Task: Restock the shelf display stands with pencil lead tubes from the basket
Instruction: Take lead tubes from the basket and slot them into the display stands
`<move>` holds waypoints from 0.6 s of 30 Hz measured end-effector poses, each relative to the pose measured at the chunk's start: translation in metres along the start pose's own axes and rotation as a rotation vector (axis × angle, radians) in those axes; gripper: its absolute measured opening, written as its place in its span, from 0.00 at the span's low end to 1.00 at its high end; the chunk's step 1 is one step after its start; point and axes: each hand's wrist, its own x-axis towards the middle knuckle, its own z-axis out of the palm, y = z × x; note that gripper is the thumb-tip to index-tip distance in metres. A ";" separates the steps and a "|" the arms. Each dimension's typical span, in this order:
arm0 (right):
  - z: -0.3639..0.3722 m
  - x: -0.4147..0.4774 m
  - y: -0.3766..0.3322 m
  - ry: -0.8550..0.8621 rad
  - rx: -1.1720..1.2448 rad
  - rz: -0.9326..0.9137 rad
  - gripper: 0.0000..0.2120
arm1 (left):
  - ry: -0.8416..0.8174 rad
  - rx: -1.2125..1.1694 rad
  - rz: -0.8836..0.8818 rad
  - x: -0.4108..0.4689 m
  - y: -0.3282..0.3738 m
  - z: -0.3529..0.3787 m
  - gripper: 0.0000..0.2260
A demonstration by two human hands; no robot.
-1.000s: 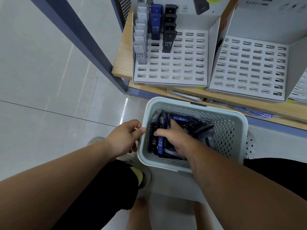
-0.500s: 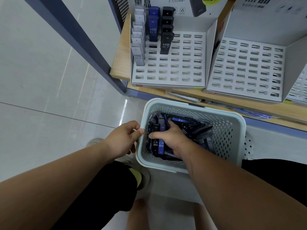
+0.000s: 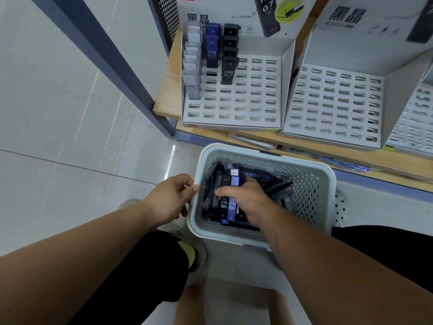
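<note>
A pale perforated basket (image 3: 311, 191) sits below the shelf, filled with dark and blue pencil lead tubes. My left hand (image 3: 169, 199) grips its left rim. My right hand (image 3: 246, 199) is inside the basket, fingers closed around a blue tube (image 3: 234, 181) marked HB 0.7 and a black one beside it. On the shelf, the left display stand (image 3: 234, 102) holds a grey column (image 3: 191, 86), a blue column (image 3: 212, 51) and a black column (image 3: 229, 71) of tubes at its far left. A second stand (image 3: 332, 106) to the right is unfilled.
The wooden shelf edge (image 3: 164, 99) runs above the basket, with a blue-grey upright post (image 3: 112, 62) at its left. A third slotted stand (image 3: 414, 118) shows at the far right. My knees and a shoe (image 3: 196, 254) are under the basket on the tiled floor.
My right hand has drawn tubes together in the basket and lifted a blue one slightly, its top now showing above my fingers. The left hand has stayed on the rim.
</note>
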 end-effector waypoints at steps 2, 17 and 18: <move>-0.011 -0.005 -0.002 -0.026 -0.006 0.021 0.11 | 0.016 0.020 -0.004 0.000 0.001 -0.001 0.11; -0.050 -0.084 -0.067 -0.586 -0.092 -0.063 0.08 | 0.099 -0.124 0.255 -0.030 0.082 0.002 0.03; -0.050 -0.091 -0.074 -0.611 -0.116 -0.081 0.07 | 0.079 -0.143 0.279 -0.035 0.090 0.003 0.03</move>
